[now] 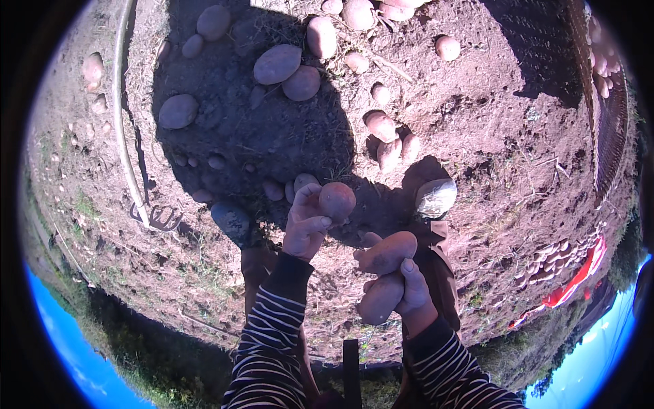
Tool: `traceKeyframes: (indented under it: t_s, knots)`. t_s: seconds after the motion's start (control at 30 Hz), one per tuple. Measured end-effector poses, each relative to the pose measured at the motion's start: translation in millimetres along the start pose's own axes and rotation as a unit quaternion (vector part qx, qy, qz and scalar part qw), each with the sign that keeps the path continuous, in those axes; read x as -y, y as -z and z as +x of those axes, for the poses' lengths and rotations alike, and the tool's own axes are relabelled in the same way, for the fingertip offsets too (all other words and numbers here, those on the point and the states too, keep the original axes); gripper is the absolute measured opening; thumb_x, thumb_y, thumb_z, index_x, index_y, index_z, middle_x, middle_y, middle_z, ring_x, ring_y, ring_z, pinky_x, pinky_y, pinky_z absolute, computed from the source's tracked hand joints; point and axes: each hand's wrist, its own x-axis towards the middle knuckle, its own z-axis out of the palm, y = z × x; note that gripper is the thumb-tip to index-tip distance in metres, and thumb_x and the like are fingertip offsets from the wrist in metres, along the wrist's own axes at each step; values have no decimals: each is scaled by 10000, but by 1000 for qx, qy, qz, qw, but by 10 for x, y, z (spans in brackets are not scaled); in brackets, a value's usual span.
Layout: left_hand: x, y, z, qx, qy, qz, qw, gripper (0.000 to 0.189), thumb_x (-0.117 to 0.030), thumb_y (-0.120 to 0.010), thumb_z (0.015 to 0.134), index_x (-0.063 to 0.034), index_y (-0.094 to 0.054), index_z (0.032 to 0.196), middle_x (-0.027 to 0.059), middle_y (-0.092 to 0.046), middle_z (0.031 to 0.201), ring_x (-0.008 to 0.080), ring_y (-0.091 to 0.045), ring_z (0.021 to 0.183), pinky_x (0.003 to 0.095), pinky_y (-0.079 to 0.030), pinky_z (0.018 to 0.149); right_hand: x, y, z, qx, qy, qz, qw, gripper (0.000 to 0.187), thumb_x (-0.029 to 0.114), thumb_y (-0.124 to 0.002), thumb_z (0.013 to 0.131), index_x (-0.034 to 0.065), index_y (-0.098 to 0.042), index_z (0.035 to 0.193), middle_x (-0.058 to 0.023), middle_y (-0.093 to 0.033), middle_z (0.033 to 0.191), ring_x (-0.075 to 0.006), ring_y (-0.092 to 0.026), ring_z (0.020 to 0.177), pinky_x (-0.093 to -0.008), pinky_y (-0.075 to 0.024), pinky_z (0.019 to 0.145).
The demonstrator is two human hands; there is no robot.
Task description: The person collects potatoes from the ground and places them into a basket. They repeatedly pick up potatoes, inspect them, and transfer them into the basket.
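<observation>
My left hand (305, 232) grips one round reddish potato (338, 201) between thumb and fingers, above the soil. My right hand (416, 296) holds two potatoes at once: a long one (389, 252) on top and an oval one (381, 299) beneath it. The two hands are apart, in front of my legs. Just beyond the left hand, several potatoes (305, 181) lie on shaded ground near my dark shoe (230, 223). Past the right hand is my other shoe (436, 197), sunlit, with a cluster of potatoes (389, 153) farther out.
Larger potatoes (277, 64) lie scattered on the dry soil ahead. A long-handled tined fork (121, 102) rests at the left, tines towards me. At the right stands a woven basket (608, 143) containing potatoes (604, 61). Behind right are a potato heap (554, 263) and red fabric (577, 280).
</observation>
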Motion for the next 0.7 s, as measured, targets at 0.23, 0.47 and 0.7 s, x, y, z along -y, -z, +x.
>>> traceKeyframes:
  t_s: [0.23, 0.47, 0.7]
  knots:
    - [-300, -461, -281, 195, -23, 502, 842, 268, -95, -677, 739, 12, -596, 971, 101, -597, 893, 187, -584, 897, 299, -471, 758, 102, 106, -60, 47, 20, 79, 996, 732, 443, -633, 704, -24, -392, 1214, -137, -536, 1056, -207, -569, 910, -324, -485, 773]
    - [528, -784, 1263, -118, -162, 532, 823, 484, -252, -561, 848, -109, -375, 1272, 174, -386, 1210, 276, -592, 840, 371, -486, 680, 133, 224, -55, 144, 89, 41, 985, 626, 562, -513, 716, 6, -556, 1000, -151, -541, 1009, -224, -557, 849, -313, -466, 705]
    - [371, -405, 1106, -13, -119, 353, 928, 690, 12, -662, 499, -54, -431, 1145, 99, -460, 1118, 205, -503, 990, 311, -443, 830, 293, 82, -9, 161, 112, 48, 979, 558, 517, -493, 747, 21, -545, 998, -150, -529, 996, -256, -507, 911, -369, -403, 820]
